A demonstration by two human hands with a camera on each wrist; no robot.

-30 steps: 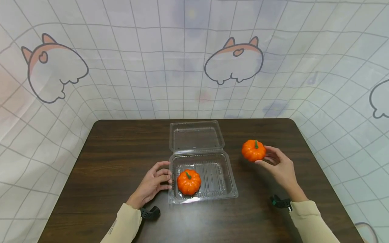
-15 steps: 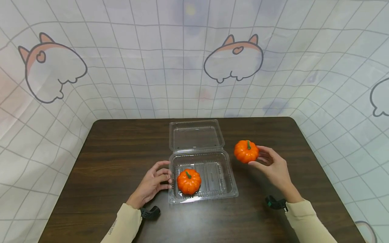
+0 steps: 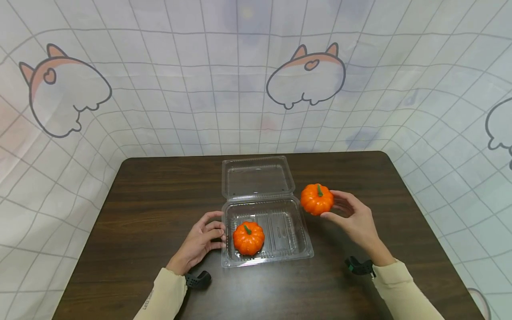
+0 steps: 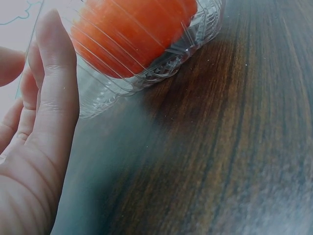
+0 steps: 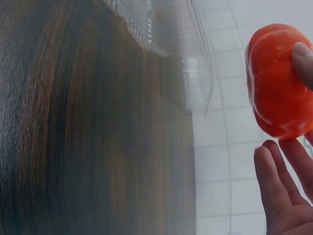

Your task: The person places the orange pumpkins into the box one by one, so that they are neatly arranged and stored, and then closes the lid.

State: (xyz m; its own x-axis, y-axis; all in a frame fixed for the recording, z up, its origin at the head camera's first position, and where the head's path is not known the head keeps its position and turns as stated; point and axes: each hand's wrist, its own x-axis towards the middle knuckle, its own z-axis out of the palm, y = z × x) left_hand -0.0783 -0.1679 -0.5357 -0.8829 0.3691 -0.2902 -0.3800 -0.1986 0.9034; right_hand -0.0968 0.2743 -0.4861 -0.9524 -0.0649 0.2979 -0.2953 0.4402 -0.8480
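Note:
A clear plastic clamshell container [image 3: 284,229] lies on the table with its lid [image 3: 258,178] folded back. Inside its left part sits one orange mini pumpkin [image 3: 249,238] with a green stem. My left hand [image 3: 200,242] grips the container's left rim, thumb and fingers at either side of the edge; in the left wrist view the thumb [image 4: 56,83] stands close to the clear wall. Just past the right rim, my right hand [image 3: 356,222] holds a second mini pumpkin [image 3: 317,199], with the thumb and fingertips around its right side, raised above the table.
The dark wood table [image 3: 168,178] has rounded far corners. A white curtain [image 3: 200,111] with a grid and cartoon animal prints surrounds it on the far side and both flanks. A dark band [image 3: 198,280] is on the left wrist, another band [image 3: 358,266] on the right.
My right hand has carried the second pumpkin leftward, closer to the container's right rim. The left hand, the container and the pumpkin inside have stayed in place.

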